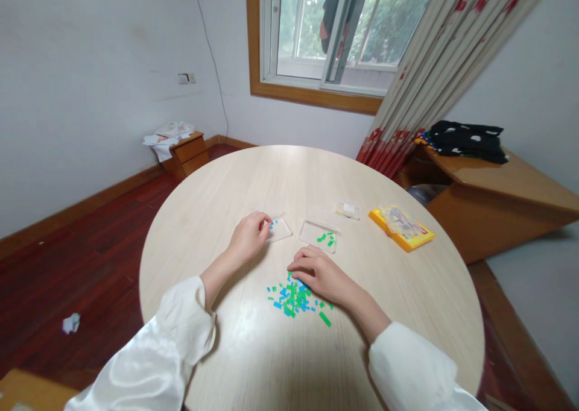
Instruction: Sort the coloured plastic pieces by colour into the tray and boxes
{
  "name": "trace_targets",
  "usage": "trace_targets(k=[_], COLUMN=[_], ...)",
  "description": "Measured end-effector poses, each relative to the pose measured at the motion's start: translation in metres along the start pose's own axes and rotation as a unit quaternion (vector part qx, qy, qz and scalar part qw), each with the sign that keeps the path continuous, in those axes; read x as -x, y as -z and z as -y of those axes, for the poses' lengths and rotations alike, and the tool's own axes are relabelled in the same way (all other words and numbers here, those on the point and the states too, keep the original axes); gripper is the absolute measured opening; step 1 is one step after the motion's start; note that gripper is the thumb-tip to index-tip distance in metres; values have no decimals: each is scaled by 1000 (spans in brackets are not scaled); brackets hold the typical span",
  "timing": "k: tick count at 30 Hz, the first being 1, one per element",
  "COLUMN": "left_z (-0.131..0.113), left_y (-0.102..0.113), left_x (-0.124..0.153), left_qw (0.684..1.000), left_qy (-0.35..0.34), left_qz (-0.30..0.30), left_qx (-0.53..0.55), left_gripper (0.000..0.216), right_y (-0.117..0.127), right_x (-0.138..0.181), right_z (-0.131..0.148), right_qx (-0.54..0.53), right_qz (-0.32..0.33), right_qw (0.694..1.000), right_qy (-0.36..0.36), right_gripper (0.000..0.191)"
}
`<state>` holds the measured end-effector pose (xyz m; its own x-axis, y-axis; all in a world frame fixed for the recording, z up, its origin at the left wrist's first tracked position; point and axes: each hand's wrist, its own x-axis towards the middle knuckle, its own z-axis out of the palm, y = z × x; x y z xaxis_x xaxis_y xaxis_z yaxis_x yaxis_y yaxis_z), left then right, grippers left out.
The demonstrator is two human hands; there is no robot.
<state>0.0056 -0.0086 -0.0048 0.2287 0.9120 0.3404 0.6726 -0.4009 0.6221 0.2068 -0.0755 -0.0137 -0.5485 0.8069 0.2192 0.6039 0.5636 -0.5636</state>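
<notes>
The left hand point(248, 237) curled at a clear tray point(283, 230) of blue pieces point(272, 225) at its two o'clock, the right hand point(319, 272) over a blue-and-green pile point(295, 299) at its seven; I couldn't tell whether either gripped anything. Another tray point(309, 232) lay at the right's twelve.

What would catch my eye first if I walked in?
Probably the bright pile of green and blue pieces on the near half of the round table. Just beyond it lie two clear trays, and a yellow package sits farther right.
</notes>
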Motion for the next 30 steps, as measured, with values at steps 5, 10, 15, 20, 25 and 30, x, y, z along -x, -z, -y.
trace_targets(k=[5,10,15,20,25,30], left_z=[1,-4,-6,-10,-13,-16], left_y=[1,3,2,2,0,0], left_x=[2,4,5,6,8,11], left_qw=[1000,1000,999,999,994,987], left_qy=[21,26,33,14,-11,-17], left_qz=[-3,2,12,35,102,157], left_qx=[-14,-4,-3,0,21,20], left_gripper=[38,44,41,24,29,35], right_y=[0,-3,-6,-3,11,31], right_x=[1,1,0,-1,1,6], right_z=[-1,-3,-4,0,-2,-15], right_qx=[7,-2,-20,-9,30,94], right_qz=[14,23,24,27,-129,-326], right_qw=[1000,1000,999,1000,991,939], right_qy=[-8,-6,-12,-11,-13,-61], right_gripper=[16,19,12,8,9,13])
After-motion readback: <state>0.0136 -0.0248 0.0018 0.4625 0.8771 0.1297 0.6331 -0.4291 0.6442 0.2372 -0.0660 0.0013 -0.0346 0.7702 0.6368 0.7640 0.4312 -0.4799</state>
